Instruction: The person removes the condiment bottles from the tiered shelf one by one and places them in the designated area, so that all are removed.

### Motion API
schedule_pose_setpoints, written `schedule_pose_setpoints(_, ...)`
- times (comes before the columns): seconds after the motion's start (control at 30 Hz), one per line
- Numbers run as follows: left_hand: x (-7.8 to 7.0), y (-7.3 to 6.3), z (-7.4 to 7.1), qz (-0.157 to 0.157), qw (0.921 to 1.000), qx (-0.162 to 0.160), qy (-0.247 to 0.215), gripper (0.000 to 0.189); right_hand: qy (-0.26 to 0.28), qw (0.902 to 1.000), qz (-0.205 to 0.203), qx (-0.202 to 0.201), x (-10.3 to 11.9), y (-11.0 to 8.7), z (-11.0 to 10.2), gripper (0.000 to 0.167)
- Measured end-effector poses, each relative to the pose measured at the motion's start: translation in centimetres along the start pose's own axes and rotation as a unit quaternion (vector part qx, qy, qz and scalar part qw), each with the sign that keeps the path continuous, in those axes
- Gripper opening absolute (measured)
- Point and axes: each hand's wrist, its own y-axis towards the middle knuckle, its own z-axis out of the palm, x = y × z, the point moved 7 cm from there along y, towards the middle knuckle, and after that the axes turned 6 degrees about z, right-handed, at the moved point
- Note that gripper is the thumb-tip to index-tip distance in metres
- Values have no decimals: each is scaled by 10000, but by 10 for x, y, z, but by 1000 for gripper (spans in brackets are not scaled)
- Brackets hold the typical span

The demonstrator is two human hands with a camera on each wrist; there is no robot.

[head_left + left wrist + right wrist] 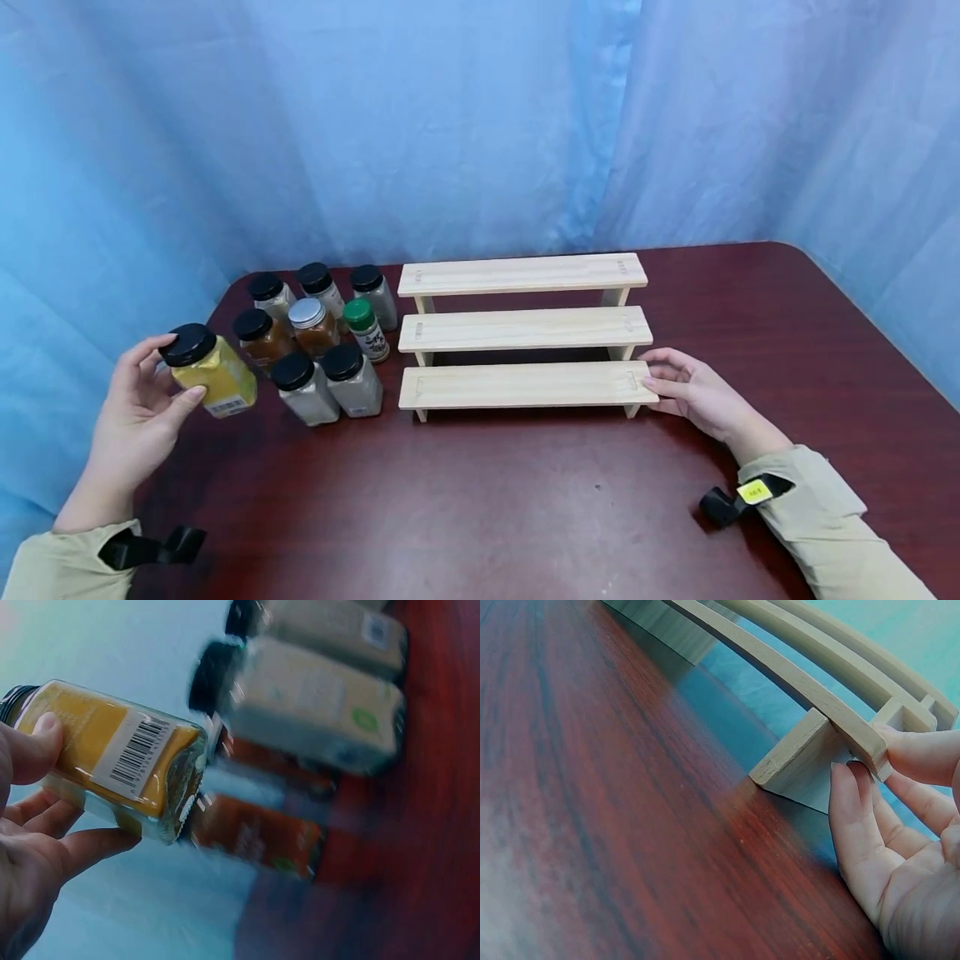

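Note:
At the left of the head view my left hand (142, 408) grips a square glass spice jar (217, 375) with yellow contents and a black lid, tilted and lifted beside the other jars. Its barcode label faces the camera in the left wrist view, with the thumb (46, 739) across the near face and fingers behind. My right hand (697, 392) pinches the right end of the lowest board of a three-tier wooden rack (525, 385). In the right wrist view the thumb lies on top of the board (855, 739) and fingertips are beneath its end.
Left of the rack stand several spice jars: black-lidded pale ones (354, 387), a brown one (264, 342), a silver-lidded one (315, 332) and a green-capped bottle (367, 333). Everything rests on a dark red wooden table (510, 500). Blue curtains (450, 125) hang behind.

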Motion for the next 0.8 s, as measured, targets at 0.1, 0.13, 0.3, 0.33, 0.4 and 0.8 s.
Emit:
schedule_pose_setpoints(0.1,13,-7,-7,-275,9994,-9,186,57,-24,10000,-45,-4,2,0,0,24)
schedule_pose_setpoints(0.13,17,-9,-9,-359,9990,5,271,57,-26,10000,-46,1,2,0,0,24)
schedule_pose_setpoints(0.3,33,-15,-13,-558,9976,301,295,58,31,10000,20,14,2,-1,1,24)
schedule_pose_setpoints(0.33,36,-16,-14,-573,9972,368,312,58,31,10000,32,10,2,-1,1,24)
schedule_pose_setpoints(0.4,41,-19,-13,-640,9963,518,252,59,-12,10000,48,-9,2,-1,1,24)
schedule_pose_setpoints(0.8,58,-26,-9,-1125,9873,909,663,64,49,10000,54,-16,1,-3,0,23)
